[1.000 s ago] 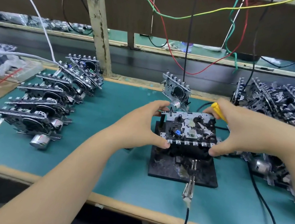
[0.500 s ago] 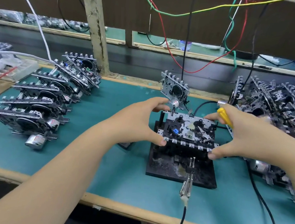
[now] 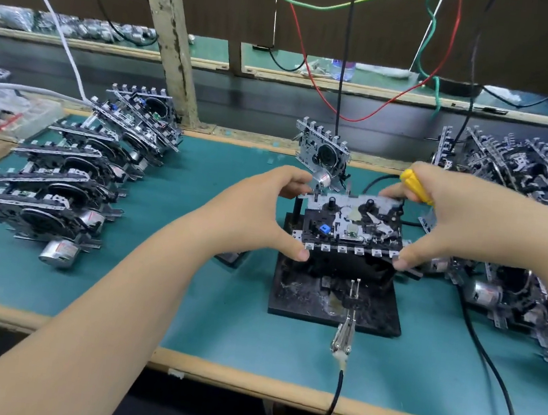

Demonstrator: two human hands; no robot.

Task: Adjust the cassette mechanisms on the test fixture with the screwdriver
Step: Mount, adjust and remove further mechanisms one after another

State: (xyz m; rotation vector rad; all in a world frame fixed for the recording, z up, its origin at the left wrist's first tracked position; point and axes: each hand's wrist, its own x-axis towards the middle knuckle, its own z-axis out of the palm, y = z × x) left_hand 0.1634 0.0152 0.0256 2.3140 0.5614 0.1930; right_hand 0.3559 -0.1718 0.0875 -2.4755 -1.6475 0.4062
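Left hand (image 3: 258,212) grips the cassette mechanism (image 3: 351,225) by thumb and fingers; right hand (image 3: 464,220) pinches its other side, yellow screwdriver (image 3: 415,185) tucked in the palm; no writing legible.

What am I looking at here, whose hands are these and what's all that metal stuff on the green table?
This single picture comes from a camera worn on a person's head, looking down at their own two bare hands; there is no robot. The left hand and right hand grip opposite sides of one cassette mechanism, a small metal tape-player chassis, which sits on a black test fixture. The right hand also keeps a yellow-handled screwdriver tucked in its grip. More mechanisms lie in a row at the left, one stands upright behind the fixture, and a heap fills the right. All rest on a green-topped workbench, with coloured wires hanging above.
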